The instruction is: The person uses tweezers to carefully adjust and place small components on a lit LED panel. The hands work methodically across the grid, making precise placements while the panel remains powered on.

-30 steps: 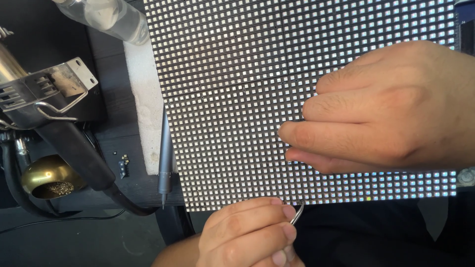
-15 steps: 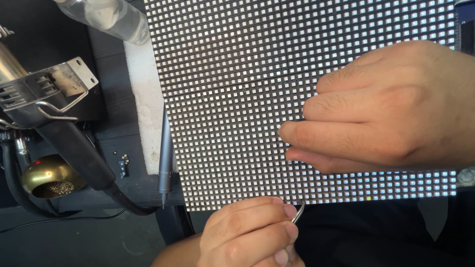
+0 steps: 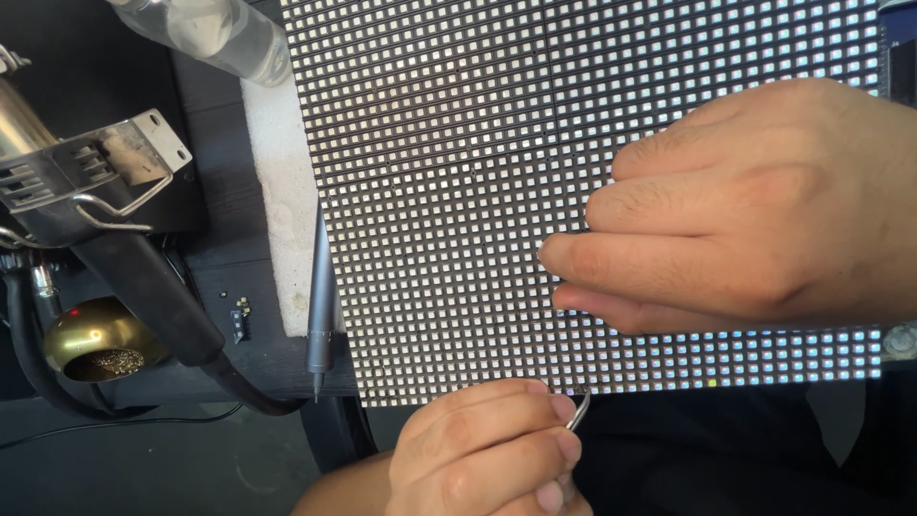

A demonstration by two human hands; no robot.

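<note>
The LED panel [image 3: 478,191] fills the upper centre of the frame. The right hand [image 3: 755,210], fingers curled and pinched, rests on its lower right; the left hand [image 3: 487,454], just below its bottom edge, grips thin metal tweezers [image 3: 579,409] pointing up toward it

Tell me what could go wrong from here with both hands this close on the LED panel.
1. The right hand lies flat on the LED panel; pressing could damage its small diodes.
2. The left hand holds a thin metal tool at the panel's lower edge; a slip might scratch it.
3. The grey pen-shaped tool lies loose at the panel's left edge and might roll if nudged.
</note>
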